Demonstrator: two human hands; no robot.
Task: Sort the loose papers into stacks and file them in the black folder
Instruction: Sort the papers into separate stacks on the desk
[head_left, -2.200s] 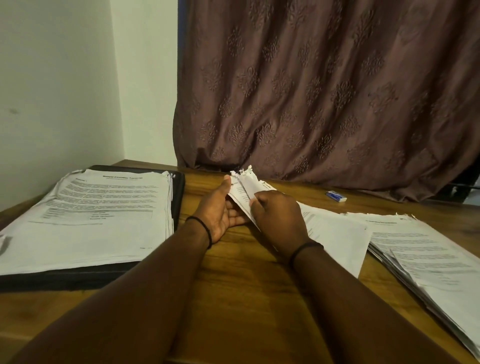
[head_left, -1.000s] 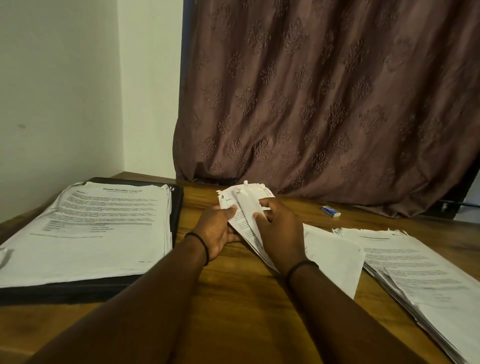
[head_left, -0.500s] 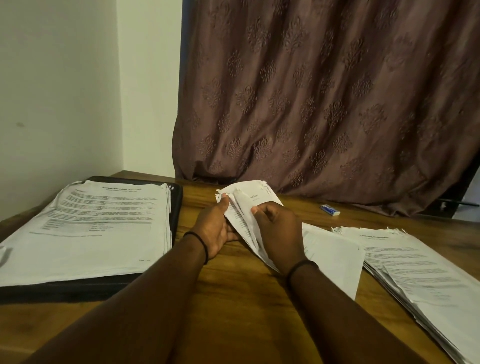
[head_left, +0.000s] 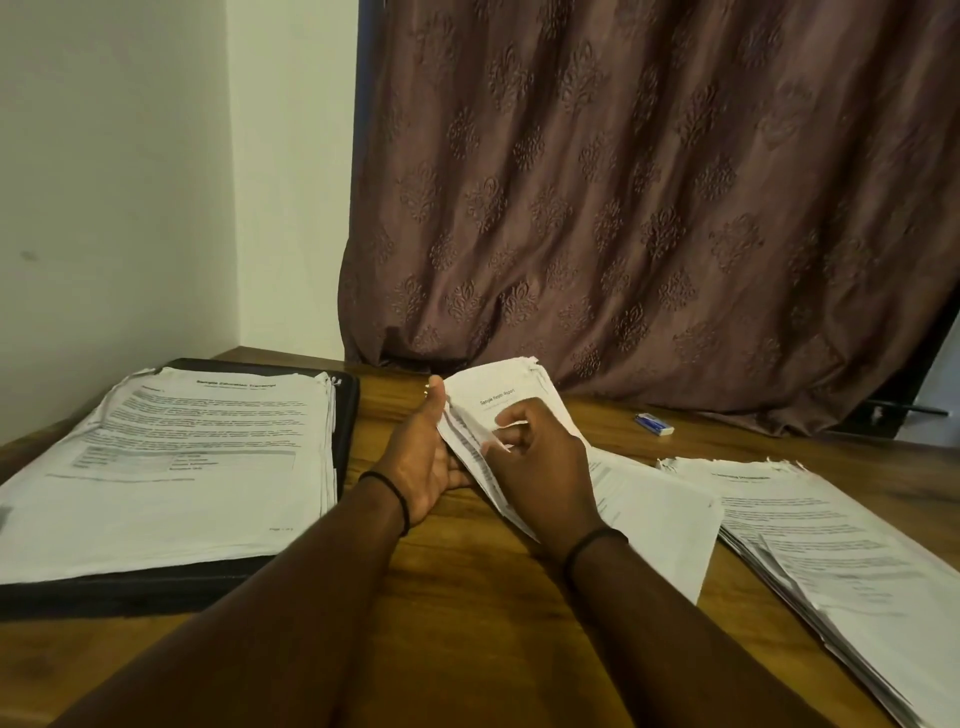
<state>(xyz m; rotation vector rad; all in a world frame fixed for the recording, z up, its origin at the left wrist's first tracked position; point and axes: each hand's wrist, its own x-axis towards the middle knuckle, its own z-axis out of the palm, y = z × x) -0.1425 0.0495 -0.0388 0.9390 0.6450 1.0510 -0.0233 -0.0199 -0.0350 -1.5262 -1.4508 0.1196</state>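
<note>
On the black folder (head_left: 156, 587) at left rests a thick paper stack (head_left: 182, 457).

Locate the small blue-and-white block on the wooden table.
Head view: the small blue-and-white block lies right of centre on the wooden table, near the hem of the brown patterned curtain, beyond the right-side white paper stack.

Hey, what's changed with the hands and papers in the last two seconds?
The left hand and right hand have tipped the paper bundle up at its far end, so its top page now faces the camera; the right hand's fingers have moved to leaf through the sheets. Both still hold it. The left-side stack on the black folder and the right-side stack stayed put.
</note>
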